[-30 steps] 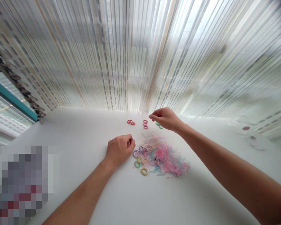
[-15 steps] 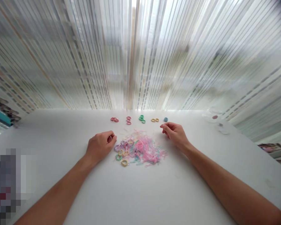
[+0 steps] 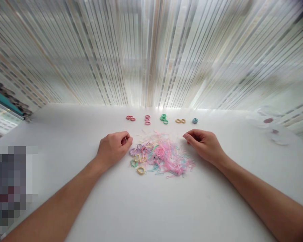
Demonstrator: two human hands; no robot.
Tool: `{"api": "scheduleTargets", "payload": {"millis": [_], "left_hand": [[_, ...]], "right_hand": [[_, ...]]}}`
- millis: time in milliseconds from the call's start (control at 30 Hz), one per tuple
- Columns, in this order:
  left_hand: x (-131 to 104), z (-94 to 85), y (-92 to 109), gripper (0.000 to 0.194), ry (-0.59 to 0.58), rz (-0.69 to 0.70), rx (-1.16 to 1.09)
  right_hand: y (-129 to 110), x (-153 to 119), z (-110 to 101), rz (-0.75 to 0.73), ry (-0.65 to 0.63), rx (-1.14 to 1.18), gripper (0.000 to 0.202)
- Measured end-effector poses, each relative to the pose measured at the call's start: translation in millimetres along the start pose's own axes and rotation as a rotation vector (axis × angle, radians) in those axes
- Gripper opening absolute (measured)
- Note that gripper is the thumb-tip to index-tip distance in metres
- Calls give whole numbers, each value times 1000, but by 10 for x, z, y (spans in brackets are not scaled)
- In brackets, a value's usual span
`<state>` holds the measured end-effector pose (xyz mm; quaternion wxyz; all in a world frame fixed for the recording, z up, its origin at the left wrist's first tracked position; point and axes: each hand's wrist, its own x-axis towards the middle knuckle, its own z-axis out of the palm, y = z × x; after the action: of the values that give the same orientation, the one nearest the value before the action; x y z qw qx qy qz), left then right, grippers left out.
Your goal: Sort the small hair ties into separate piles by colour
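A loose pile of pink and pale blue strands (image 3: 170,158) lies on the white table. Purple, yellow and green bands sit at its left side, among them a yellow band (image 3: 140,170). My left hand (image 3: 116,147) rests curled just left of these bands, thumb and fingertips together, with nothing visible in it. To the right of the pile is my right hand (image 3: 204,143), its thumb and fingertips pinched; whatever they may hold cannot be made out. Behind the pile stand small groups: red bands (image 3: 130,118), pink bands (image 3: 147,120), green bands (image 3: 163,117), yellow bands (image 3: 180,121) and blue bands (image 3: 195,121).
A striped sheer curtain (image 3: 151,60) hangs along the back edge of the white table (image 3: 151,208). Clear round items with dark reddish spots (image 3: 268,120) lie at the far right. A blurred, pixelated patch covers the lower left.
The view has shifted, so the table items appear farther right. My right hand has moved from beside the blue bands down nearer the pile. My left hand has stayed beside the pile.
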<state>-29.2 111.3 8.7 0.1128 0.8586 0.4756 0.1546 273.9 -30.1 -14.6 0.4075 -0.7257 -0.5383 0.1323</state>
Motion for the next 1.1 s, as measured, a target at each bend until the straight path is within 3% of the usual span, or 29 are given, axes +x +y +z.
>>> {"api": "scheduleTargets", "payload": {"millis": [767, 1100], "left_hand": [[2, 12, -46, 30, -9, 13, 16], [24, 1, -49, 31, -31, 28, 12]], "right_hand": [[-3, -23, 40, -69, -21, -13, 34], [-50, -35, 64, -20, 20, 30, 36]]}}
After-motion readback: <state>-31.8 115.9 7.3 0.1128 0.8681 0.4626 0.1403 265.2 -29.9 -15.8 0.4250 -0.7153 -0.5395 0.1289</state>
